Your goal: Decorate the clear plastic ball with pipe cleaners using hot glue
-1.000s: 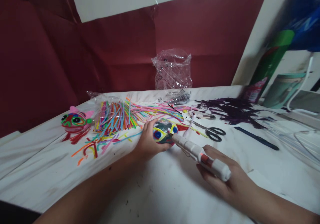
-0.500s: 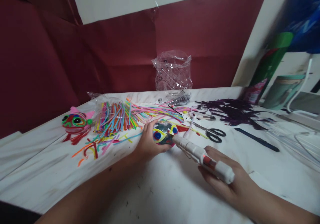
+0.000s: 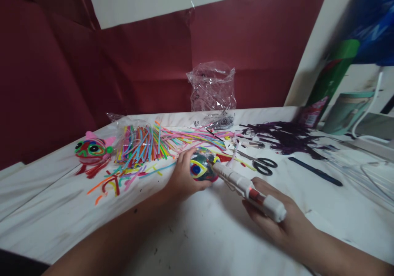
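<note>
My left hand (image 3: 182, 175) is wrapped round the left side of a painted ball-shaped craft figure (image 3: 201, 166), dark green with a yellow-rimmed blue eye. A second eye is partly covered by the nozzle of a white glue gun (image 3: 246, 185). My right hand (image 3: 278, 216) grips the glue gun, whose orange-red light shows near its rear. The nozzle points at the figure's front, between the eyes; I cannot tell whether it touches. Red strands lie behind the figure's right side. Scissors (image 3: 261, 165) with dark handles rest just beyond the nozzle.
A finished-looking pink and red figure (image 3: 92, 150) stands at left. Colourful pipe cleaners (image 3: 143, 144) spill from a clear bag, with cut pieces (image 3: 112, 183) in front. Purple strands (image 3: 286, 138) and a dark blue pen-like stick (image 3: 315, 171) lie right. A clear plastic bag (image 3: 213, 89) stands at the back.
The glue gun's nozzle has shifted slightly up across the figure and now covers more of its right eye. The figure has turned or moved a little to the right in my left hand.
</note>
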Action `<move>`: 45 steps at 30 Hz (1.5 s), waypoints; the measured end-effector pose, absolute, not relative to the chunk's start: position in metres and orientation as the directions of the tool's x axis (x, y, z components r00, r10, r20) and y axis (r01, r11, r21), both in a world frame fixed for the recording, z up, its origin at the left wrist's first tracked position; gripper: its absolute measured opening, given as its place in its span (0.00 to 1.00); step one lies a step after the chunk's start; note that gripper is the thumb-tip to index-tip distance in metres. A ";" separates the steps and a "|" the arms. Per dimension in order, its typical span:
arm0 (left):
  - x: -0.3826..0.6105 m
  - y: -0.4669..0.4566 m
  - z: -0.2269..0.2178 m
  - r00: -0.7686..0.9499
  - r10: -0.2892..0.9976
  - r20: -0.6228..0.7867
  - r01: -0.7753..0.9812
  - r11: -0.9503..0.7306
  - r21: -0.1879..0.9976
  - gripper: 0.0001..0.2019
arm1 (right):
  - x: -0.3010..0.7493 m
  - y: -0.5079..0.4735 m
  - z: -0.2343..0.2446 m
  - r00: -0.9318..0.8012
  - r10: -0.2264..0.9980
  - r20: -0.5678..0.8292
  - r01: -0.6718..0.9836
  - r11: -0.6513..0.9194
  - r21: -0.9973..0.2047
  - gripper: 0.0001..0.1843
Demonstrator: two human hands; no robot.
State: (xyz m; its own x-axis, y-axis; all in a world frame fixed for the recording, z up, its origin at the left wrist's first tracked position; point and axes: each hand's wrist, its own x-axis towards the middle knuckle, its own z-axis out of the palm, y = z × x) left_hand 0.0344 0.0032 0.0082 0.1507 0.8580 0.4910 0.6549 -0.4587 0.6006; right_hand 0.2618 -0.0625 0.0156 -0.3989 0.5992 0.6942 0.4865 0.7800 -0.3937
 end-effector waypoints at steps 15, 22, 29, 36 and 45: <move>0.035 0.003 0.008 0.135 0.863 0.487 0.652 -0.448 0.612 0.44 | 0.263 -0.063 0.014 -0.428 0.613 0.664 0.476 0.778 -0.411 0.09; 0.036 0.002 0.009 0.139 0.858 0.494 0.666 -0.451 0.594 0.44 | 0.263 -0.063 0.016 -0.377 0.584 0.719 0.478 0.788 -0.389 0.09; 0.034 0.003 0.005 0.169 0.823 0.543 0.653 -0.506 0.563 0.43 | 0.268 -0.061 0.008 -0.327 0.703 0.631 0.495 0.696 -0.519 0.04; 0.034 0.004 0.006 0.179 0.825 0.535 0.653 -0.507 0.563 0.43 | 0.268 -0.063 0.009 -0.356 0.776 0.520 0.430 0.630 -0.646 0.04; 0.033 0.004 0.007 0.150 0.849 0.507 0.648 -0.472 0.598 0.43 | 0.267 -0.064 0.008 -0.381 0.737 0.558 0.424 0.676 -0.603 0.04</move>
